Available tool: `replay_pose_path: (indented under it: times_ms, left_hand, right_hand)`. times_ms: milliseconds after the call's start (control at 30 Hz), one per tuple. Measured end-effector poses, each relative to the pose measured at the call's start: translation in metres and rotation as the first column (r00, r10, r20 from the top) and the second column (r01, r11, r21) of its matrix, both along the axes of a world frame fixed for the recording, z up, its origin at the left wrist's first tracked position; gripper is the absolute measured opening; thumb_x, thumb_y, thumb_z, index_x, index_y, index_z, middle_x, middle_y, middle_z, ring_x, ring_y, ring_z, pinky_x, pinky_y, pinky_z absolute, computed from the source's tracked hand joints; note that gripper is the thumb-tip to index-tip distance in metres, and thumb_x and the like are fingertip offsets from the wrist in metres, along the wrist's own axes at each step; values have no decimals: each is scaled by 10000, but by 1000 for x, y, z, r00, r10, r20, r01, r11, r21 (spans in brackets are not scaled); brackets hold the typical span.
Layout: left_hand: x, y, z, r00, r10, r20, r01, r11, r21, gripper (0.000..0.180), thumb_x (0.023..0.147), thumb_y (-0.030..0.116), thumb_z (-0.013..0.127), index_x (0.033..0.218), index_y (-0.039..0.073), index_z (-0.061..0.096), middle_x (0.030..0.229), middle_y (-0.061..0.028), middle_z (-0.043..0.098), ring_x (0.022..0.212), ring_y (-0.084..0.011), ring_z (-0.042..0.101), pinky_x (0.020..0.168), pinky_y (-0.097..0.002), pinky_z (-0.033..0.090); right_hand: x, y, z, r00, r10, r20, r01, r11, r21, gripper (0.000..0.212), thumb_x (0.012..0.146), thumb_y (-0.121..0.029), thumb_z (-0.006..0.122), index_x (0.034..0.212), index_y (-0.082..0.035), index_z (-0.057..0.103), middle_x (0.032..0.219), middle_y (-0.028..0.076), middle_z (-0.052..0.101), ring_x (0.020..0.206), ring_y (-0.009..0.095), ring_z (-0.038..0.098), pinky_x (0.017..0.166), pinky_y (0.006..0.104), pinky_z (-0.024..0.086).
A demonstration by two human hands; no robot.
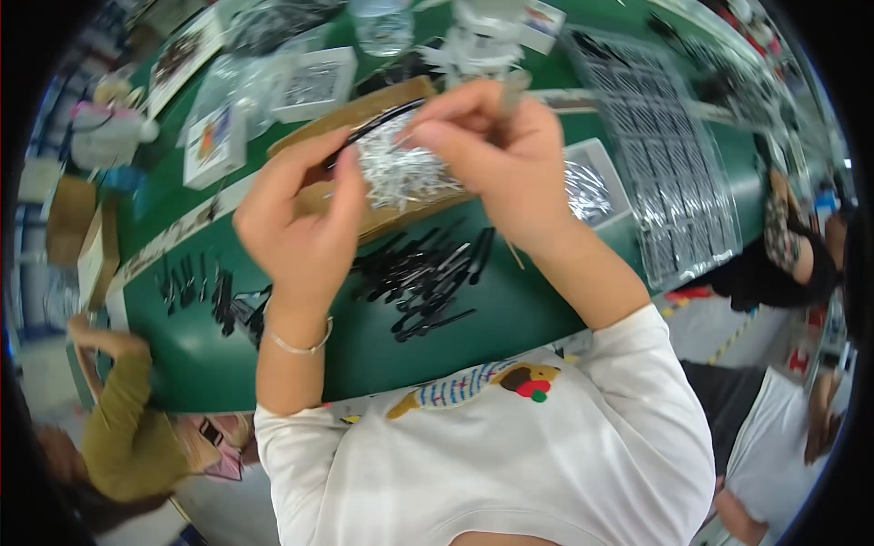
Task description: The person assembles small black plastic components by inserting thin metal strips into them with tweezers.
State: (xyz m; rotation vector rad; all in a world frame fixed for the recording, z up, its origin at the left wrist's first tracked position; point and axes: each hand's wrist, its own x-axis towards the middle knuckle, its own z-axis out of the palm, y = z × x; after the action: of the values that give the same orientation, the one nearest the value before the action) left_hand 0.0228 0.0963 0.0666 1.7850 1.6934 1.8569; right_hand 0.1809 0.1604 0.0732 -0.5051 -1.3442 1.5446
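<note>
Above the table both my hands are raised close together. My left hand pinches a slender, curved black strip between thumb and fingers. At the strip's right end, the thumb and fingers of my right hand are pressed together; what they hold is too small and blurred to make out. A pale cover sits on one right finger. Just beneath the hands, an open cardboard box holds a heap of small white pieces. A loose pile of slim black parts lies on the green table nearer me.
More black parts lie at left. A white box of shiny metal pieces stands right of my right wrist, beside a clear compartment tray. Behind are a white carton and a clear tub. Co-workers sit left and right.
</note>
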Motion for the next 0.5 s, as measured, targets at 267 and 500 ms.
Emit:
replay_pose_path:
  times_ms: [267,500]
  left_hand:
    - [-1,-13,-7,999,29,-13,-30,999,-31,165,742,-71,670,903,-35,672,868,-105,678,742,-134,638,663,-231,523]
    - [-6,-14,-5,980,37,-198,-14,993,117,203,652,-27,720,845,21,682,756,-98,666,638,-210,640,590,-266,503]
  right_hand:
    - [7,-4,-4,997,47,59,-45,999,-24,100,802,15,658,847,-2,571,813,64,641,707,70,539,613,195,419]
    - [0,-13,-10,991,127,-42,-132,979,-153,115,791,12,676,876,-3,601,803,36,643,708,49,582,620,172,446]
